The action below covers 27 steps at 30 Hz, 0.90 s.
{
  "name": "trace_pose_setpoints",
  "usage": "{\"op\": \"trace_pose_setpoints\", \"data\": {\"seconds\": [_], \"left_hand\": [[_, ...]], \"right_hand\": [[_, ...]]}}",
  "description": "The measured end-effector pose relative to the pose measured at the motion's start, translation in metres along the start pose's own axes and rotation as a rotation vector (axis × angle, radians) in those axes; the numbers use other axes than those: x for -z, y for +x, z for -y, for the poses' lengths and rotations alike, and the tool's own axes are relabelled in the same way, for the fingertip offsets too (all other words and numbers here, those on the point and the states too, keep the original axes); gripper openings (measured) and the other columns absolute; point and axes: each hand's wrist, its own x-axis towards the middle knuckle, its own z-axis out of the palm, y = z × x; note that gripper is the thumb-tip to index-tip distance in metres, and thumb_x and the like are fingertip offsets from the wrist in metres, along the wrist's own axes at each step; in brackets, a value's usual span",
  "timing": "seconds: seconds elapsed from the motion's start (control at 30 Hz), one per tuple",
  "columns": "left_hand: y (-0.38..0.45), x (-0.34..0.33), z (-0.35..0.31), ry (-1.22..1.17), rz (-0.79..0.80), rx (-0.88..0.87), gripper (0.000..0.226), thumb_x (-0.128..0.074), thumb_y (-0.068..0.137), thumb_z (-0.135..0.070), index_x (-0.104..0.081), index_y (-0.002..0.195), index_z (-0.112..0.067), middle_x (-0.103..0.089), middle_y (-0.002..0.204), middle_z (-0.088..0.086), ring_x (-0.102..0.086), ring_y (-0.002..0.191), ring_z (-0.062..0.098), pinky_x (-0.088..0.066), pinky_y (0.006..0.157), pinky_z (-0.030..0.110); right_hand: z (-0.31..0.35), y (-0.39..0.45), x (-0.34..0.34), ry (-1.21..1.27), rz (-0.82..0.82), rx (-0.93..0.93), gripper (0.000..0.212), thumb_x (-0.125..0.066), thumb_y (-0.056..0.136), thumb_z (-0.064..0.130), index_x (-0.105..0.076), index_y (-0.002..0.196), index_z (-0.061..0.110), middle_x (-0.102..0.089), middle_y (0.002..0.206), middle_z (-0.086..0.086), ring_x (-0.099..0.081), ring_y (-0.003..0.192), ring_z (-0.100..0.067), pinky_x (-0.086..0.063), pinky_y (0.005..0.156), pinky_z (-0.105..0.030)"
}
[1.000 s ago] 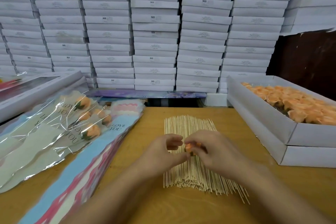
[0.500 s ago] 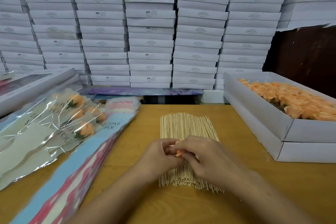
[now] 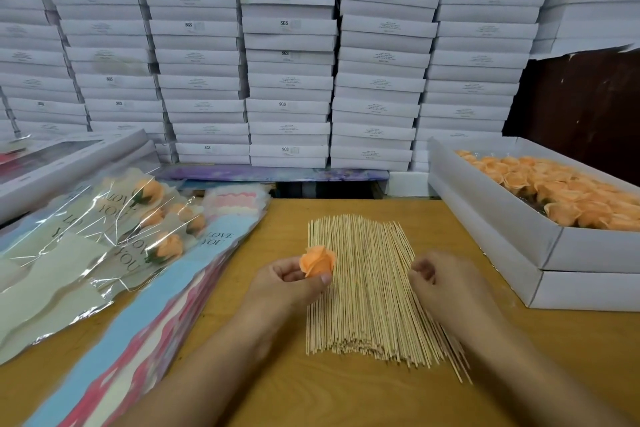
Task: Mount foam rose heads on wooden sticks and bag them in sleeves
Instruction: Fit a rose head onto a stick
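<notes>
Rose head pinched in left hand; right hand curled empty over sticks.

I'm on one head-worn wide-angle view, looking forward and down across the wooden table. Both forearms enter from the bottom edge, close in. Ahead, the wall of stacked white boxes fills the upper half, bowed at the edges.

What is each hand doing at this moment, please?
Left hand: holds an orange foam rose head in its fingers.
Right hand: fingers curled, holds nothing visible, above the wooden sticks.
</notes>
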Motion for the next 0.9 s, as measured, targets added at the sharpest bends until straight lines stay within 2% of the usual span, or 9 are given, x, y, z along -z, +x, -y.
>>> {"op": "trace_pose_setpoints", "data": {"seconds": [0.07,0.13,0.2,0.33,0.43,0.7,0.9], "left_hand": [[0.003,0.002,0.001,-0.058,-0.033,0.022,0.069,-0.103,0.03,-0.036,-0.077,0.093,-0.023,-0.078,0.102,0.004,-0.075,0.097,0.025,-0.057,0.091,0.043],[0.003,0.002,0.0,-0.077,-0.033,0.031,0.076,-0.101,0.03,-0.036,-0.073,0.099,-0.02,-0.078,0.099,0.005,-0.075,0.095,0.024,-0.057,0.088,0.041],[0.003,0.002,0.001,-0.069,-0.019,0.029,0.075,-0.101,0.037,-0.033,-0.072,0.104,-0.019,-0.078,0.101,0.005,-0.075,0.097,0.024,-0.057,0.09,0.042],[0.002,0.001,0.004,-0.059,0.006,0.03,0.068,-0.098,0.045,-0.028,-0.072,0.107,-0.016,-0.078,0.104,0.005,-0.074,0.1,0.024,-0.058,0.09,0.04],[0.003,0.001,0.006,-0.041,0.015,0.024,0.073,-0.098,0.041,-0.033,-0.072,0.108,-0.016,-0.078,0.103,0.003,-0.074,0.1,0.022,-0.059,0.088,0.037],[0.008,0.005,0.008,-0.063,0.025,0.022,0.084,-0.101,0.035,-0.038,-0.072,0.11,-0.014,-0.077,0.104,0.008,-0.075,0.096,0.023,-0.059,0.078,0.032],[0.007,0.006,0.006,-0.126,0.043,0.036,0.073,-0.095,0.053,-0.028,-0.067,0.117,-0.008,-0.077,0.102,0.015,-0.076,0.09,0.023,-0.06,0.068,0.025]], "right_hand": [[-0.011,0.004,-0.006,-0.096,0.064,-0.093,0.016,-0.062,0.094,0.037,-0.064,0.085,0.024,-0.066,0.081,0.009,-0.061,0.069,-0.006,-0.054,0.062,-0.028],[-0.019,0.007,-0.012,-0.115,0.109,-0.14,0.031,-0.065,0.092,0.042,-0.06,0.072,0.018,-0.063,0.066,0.006,-0.056,0.056,-0.011,-0.043,0.05,-0.027],[-0.023,0.009,-0.015,-0.076,0.127,-0.162,0.036,-0.066,0.091,0.042,-0.053,0.064,0.021,-0.051,0.056,0.005,-0.045,0.048,-0.013,-0.032,0.046,-0.025],[-0.025,0.012,-0.016,-0.056,0.157,-0.176,0.047,-0.064,0.091,0.035,-0.04,0.052,0.023,-0.036,0.046,0.007,-0.033,0.041,-0.013,-0.024,0.047,-0.025],[-0.025,0.012,-0.015,-0.058,0.181,-0.168,0.054,-0.064,0.089,0.029,-0.033,0.045,0.022,-0.023,0.036,0.008,-0.025,0.036,-0.012,-0.02,0.047,-0.025],[-0.032,0.021,-0.015,0.08,0.247,-0.254,0.048,-0.066,0.085,0.026,-0.034,0.049,0.024,-0.025,0.043,0.008,-0.026,0.041,-0.015,-0.015,0.05,-0.028],[-0.034,0.024,-0.013,0.141,0.267,-0.272,0.047,-0.067,0.084,0.029,-0.034,0.051,0.024,-0.025,0.046,0.007,-0.024,0.04,-0.014,-0.015,0.051,-0.029]]}}
